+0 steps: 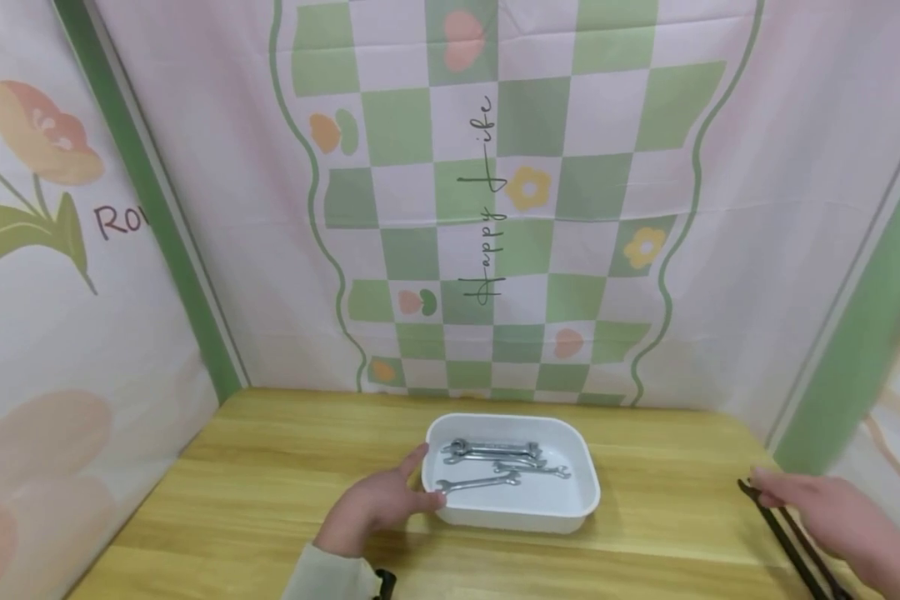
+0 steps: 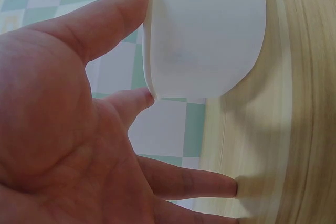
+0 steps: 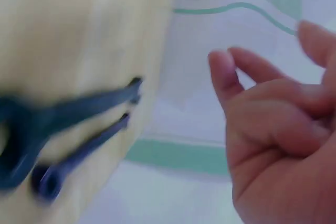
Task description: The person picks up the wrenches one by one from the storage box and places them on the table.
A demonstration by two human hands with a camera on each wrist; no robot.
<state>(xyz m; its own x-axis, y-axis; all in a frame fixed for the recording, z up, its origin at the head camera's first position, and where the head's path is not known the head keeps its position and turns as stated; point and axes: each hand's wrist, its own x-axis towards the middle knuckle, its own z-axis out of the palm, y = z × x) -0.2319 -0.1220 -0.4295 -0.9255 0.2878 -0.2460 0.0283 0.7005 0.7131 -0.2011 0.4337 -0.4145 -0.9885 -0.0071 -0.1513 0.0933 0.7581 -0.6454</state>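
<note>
Two dark wrenches [image 1: 783,540] slant down rightward at the head view's lower right, just left of the loosely curled, empty right hand [image 1: 843,518], while the left hand [image 1: 386,500], fingers outstretched, touches the white tray [image 1: 521,521].

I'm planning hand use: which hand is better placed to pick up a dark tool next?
Probably the right hand: it is close to the two dark tools and appears to hold nothing. The left hand is farther away, touching the white tray.
</note>
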